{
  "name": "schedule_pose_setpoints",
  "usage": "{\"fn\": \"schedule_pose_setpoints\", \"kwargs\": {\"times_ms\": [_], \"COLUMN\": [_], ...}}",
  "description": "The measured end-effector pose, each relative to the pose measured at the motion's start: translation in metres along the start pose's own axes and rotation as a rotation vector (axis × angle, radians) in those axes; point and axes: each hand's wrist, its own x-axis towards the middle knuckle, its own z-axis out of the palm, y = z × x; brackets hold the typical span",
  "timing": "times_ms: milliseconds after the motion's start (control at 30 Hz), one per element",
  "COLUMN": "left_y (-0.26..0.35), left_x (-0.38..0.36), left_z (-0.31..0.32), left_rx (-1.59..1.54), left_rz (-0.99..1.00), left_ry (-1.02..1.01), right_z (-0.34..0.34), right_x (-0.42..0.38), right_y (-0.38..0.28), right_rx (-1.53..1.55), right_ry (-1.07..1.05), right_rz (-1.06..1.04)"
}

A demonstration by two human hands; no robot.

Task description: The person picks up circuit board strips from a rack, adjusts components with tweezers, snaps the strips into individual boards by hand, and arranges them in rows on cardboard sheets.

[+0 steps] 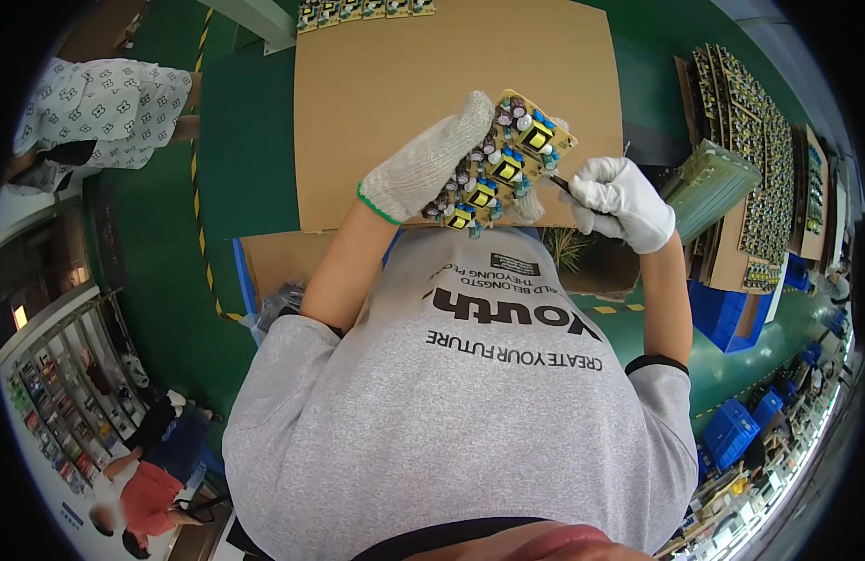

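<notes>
Here the gloved left hand [431,159] grips a circuit board [500,166] tilted up, components facing the eyes. The right hand [624,201] pinches a thin tool [561,185] at its edge, above the cardboard sheet [395,84]

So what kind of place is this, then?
Most likely an electronics assembly workshop. The gloved left hand holds a circuit board panel packed with capacitors and yellow transformers, the gloved right hand works on it with a small tool, and stacks of similar boards lie on the green bench.
</notes>
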Motion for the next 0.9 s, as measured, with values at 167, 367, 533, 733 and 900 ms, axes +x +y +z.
{"fn": "schedule_pose_setpoints", "kwargs": {"times_ms": [167, 367, 533, 733, 900], "left_y": [-0.010, -0.007, -0.001, 0.005, 0.000], "left_x": [0.008, 0.006, 0.003, 0.000, 0.000], "left_z": [-0.006, 0.004, 0.003, 0.007, 0.000], "left_rx": [0.002, -0.372, -0.550, -0.358, -0.189], "left_rz": [-0.004, -0.021, 0.076, 0.100, 0.153], "left_ry": [-0.080, -0.226, -0.162, -0.098, 0.009], "right_z": [0.007, -0.001, 0.027, 0.036, 0.030], "right_x": [-0.007, -0.009, -0.011, -0.009, -0.004], "right_y": [0.014, 0.027, 0.035, 0.027, 0.033], "right_rx": [-0.258, -0.342, -0.530, -1.065, -1.032], "right_ry": [0.289, 0.310, 0.504, 0.531, 0.520], "right_rz": [-0.123, -0.094, -0.590, -0.796, -0.840]}}
